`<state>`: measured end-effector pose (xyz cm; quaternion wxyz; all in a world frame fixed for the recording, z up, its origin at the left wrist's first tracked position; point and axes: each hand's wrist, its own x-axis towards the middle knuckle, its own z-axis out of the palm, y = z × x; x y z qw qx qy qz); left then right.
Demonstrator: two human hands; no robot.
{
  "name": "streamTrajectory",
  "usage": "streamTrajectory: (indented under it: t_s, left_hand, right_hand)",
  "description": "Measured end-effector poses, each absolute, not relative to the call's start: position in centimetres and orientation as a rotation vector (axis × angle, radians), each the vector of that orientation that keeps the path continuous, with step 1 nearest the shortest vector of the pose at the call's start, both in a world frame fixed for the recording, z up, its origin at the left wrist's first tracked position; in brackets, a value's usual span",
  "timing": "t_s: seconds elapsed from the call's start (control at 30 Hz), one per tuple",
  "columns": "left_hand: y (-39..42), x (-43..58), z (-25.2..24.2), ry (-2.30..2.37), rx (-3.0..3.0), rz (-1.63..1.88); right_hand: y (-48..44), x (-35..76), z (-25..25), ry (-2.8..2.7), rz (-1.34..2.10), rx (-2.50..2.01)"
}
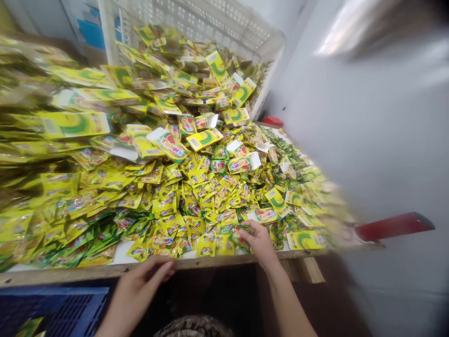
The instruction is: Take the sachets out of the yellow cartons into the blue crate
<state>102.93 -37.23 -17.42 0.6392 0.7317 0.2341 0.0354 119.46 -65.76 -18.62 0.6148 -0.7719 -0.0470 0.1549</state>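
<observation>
My right hand (258, 242) pinches a small green packet (239, 234) with a red fruit print, just above the table's front edge. My left hand (147, 277) is at that edge, its fingers curled in towards the thumb; whatever they hold, if anything, is hidden. Between and beyond both hands lies a heap of small yellow packets (164, 206). More green packets (101, 238) lie at the left front. Flat yellow cartons with fruit pictures are mixed into the heap, among them a carton (277, 202) just behind my right hand and another carton (307, 240) to its right.
A white perforated crate (242, 23) lies behind, cartons spilling from its open side. A red-handled tool (396, 227) juts from the right table corner, near a grey wall (393, 131). Below left is a blue crate (70, 304). The wooden table edge (217, 262) runs across the front.
</observation>
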Motion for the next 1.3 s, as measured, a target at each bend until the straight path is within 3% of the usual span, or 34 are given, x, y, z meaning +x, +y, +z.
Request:
streamTrajectory:
  t_s: [0.1,0.27,0.6,0.8,1.1,1.3]
  left_hand:
    - [-41.2,108.1,-18.2,0.167,1.984,0.002]
    - [-44.8,114.3,-20.8,0.068,2.155,-0.040]
    - [-44.1,114.6,-21.0,-0.082,2.183,-0.170]
    - [-45.5,116.7,-18.0,-0.233,2.059,-0.228]
    - [-56.9,125.0,-16.4,-0.165,2.574,0.054]
    - [-54.7,122.7,-14.1,-0.329,2.675,-0.082]
  right_hand:
    - [-64.8,119.0,-19.4,-0.143,0.352,-1.808]
    - [-62.5,118.0,-20.8,-0.217,0.286,-2.003]
    - [-62.2,115.9,-21.0,-0.386,0.095,-2.227]
    - [-63.7,115.3,-20.6,-0.324,-0.025,-1.825]
    - [-70.3,114.6,-20.3,0.130,-0.011,-1.477]
    - [-73.1,113.8,-18.7,0.278,-0.138,-1.335]
